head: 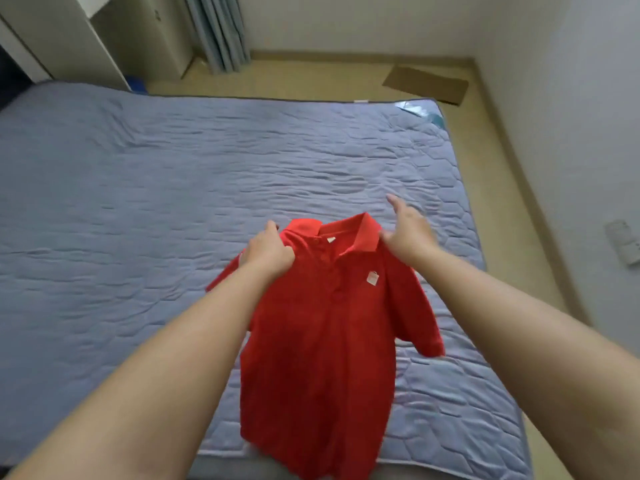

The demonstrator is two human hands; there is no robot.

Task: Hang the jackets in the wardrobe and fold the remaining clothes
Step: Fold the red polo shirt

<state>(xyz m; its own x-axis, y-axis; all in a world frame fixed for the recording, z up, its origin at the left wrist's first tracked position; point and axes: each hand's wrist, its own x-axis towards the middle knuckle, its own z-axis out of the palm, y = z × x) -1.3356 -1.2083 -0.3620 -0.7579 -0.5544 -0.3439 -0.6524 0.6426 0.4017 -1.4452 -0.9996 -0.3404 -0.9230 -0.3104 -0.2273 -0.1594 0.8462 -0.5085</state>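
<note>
A red polo shirt [322, 341] with a small white chest patch hangs front side up over the near part of the bed, its collar farthest from me. My left hand [266, 251] grips the shirt's left shoulder beside the collar. My right hand [407, 233] pinches the right shoulder next to the collar, with its forefinger sticking out. The hem droops over the bed's near edge. No jackets are in view.
A blue-grey quilted cover [138, 202] spreads over the wide bed. A white wardrobe [86, 32] stands at the far left beside grey curtains [218, 29]. A flat cardboard piece [426, 84] lies on the beige floor at the far right. A wall [571, 98] runs along the right.
</note>
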